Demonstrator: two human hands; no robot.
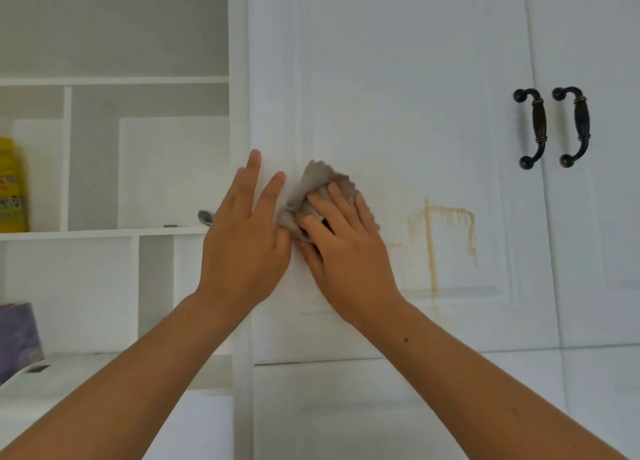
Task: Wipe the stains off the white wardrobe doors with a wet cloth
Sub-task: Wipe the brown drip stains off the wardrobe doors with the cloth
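A crumpled grey cloth (317,182) lies against the white wardrobe door (398,95) near its left edge. My right hand (343,248) presses the cloth onto the door, its fingers spread over it. My left hand (242,248) rests flat on the door's left edge, fingers straight, its thumb side touching the cloth. Yellow-brown drip stains (431,237) run down the door panel just right of my right hand.
Two dark curved handles (535,127) (576,127) sit where this door meets the door to its right. Open white shelves (114,231) stand to the left, with a yellow package (12,185) and a purple box (17,338). A lower door (381,414) lies below.
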